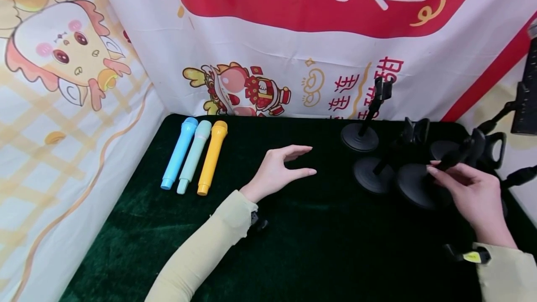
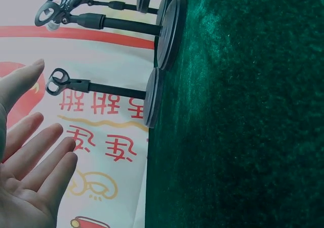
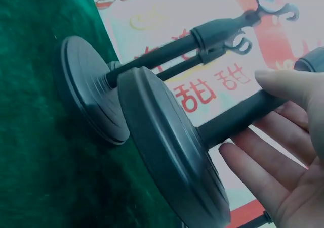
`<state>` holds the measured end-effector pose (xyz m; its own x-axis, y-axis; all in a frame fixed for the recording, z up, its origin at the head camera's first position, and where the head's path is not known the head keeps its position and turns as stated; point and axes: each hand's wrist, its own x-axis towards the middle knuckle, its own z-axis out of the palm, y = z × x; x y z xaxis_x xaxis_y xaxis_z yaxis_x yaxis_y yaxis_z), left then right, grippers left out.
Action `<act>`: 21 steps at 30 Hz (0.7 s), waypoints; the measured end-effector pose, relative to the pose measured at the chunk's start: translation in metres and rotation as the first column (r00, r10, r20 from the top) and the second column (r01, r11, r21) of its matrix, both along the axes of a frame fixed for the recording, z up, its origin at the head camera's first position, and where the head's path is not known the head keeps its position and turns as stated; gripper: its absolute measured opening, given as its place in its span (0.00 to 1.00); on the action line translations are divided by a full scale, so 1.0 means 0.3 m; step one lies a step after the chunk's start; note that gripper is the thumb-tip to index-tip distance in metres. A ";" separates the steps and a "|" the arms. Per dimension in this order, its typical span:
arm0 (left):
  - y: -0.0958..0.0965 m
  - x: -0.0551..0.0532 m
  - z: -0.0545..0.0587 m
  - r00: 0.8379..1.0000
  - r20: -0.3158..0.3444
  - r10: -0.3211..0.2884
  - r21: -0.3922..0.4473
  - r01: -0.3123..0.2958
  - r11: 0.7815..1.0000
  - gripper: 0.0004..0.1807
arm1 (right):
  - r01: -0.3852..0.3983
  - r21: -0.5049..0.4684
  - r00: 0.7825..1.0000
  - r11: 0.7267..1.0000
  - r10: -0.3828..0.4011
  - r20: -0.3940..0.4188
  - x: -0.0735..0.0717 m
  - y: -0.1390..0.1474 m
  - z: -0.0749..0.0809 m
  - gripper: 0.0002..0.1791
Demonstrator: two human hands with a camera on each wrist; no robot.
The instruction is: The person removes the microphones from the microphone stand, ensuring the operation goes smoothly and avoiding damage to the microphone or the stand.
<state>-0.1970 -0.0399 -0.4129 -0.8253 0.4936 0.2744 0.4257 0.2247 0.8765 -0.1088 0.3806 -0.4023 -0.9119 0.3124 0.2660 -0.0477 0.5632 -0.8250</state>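
Note:
My right hand [image 1: 480, 197] holds a black tabletop microphone stand [image 3: 167, 142] by its pole, thumb on one side and fingers on the other. Its round base [image 1: 417, 184] overlaps the neighbouring stand in the head view. That second microphone stand [image 1: 371, 176] stands just to the left, with a clip at its top. Farther back is a third stand [image 1: 360, 138], upright. Over the middle of the table hovers my left hand [image 1: 272, 171], thumb and fingers spread apart and holding nothing. In the left wrist view its straight fingers [image 2: 48, 160] show against the backdrop.
Three toy-like microphones, blue [image 1: 179, 153], pale green [image 1: 195, 157] and yellow [image 1: 212, 157], lie side by side at the back left of the green velvet table [image 1: 293, 246]. More black stands [image 1: 444, 148] crowd the right edge. A printed cloth backdrop [image 1: 260, 45] rises behind.

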 end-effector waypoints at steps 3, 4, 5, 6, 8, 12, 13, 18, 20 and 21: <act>-0.001 0.000 0.001 1.000 0.003 -0.009 0.009 0.009 1.000 0.28 | -0.003 -0.062 1.000 0.998 0.004 0.013 -0.048 0.019 0.000 0.18; -0.002 0.000 0.000 1.000 0.006 -0.013 0.011 0.013 1.000 0.28 | -0.005 -0.084 1.000 0.996 0.007 0.018 -0.066 0.025 0.000 0.19; -0.002 0.000 0.000 1.000 0.009 -0.014 0.009 0.014 1.000 0.29 | -0.004 -0.096 1.000 0.995 0.006 0.023 -0.085 0.030 -0.001 0.20; -0.001 0.000 0.000 1.000 0.012 -0.016 0.008 0.016 1.000 0.29 | -0.006 -0.112 1.000 0.994 0.008 0.017 -0.106 0.036 -0.004 0.19; -0.004 0.000 0.000 1.000 0.020 -0.016 0.007 0.016 1.000 0.29 | -0.007 -0.131 1.000 0.991 0.004 -0.024 -0.156 0.044 -0.013 0.17; -0.007 0.002 -0.002 0.999 0.030 -0.009 0.003 0.009 1.000 0.29 | -0.015 -0.200 0.996 0.980 -0.004 -0.093 -0.258 0.056 -0.033 0.12; -0.007 0.001 -0.004 0.999 0.034 -0.011 0.005 0.011 1.000 0.30 | -0.012 -0.213 0.995 0.977 -0.011 -0.104 -0.282 0.059 -0.036 0.10; -0.006 0.003 -0.005 0.999 0.033 -0.021 0.009 0.021 1.000 0.29 | 0.078 -0.122 0.993 0.989 -0.087 -0.074 -0.391 0.078 -0.047 0.05; -0.006 0.006 -0.004 0.999 0.037 -0.025 0.009 0.025 1.000 0.29 | 0.107 -0.068 0.992 0.992 -0.112 -0.064 -0.424 0.084 -0.050 0.08; -0.006 0.007 -0.004 0.999 0.041 -0.025 0.006 0.024 1.000 0.29 | 0.112 -0.049 0.992 0.993 -0.115 -0.061 -0.439 0.086 -0.052 0.07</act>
<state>-0.1948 -0.0418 -0.4141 -0.8235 0.5125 0.2434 0.3951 0.2100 0.8943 -0.2405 0.4065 -0.4179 -0.8517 0.4259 0.3054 -0.0385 0.5302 -0.8470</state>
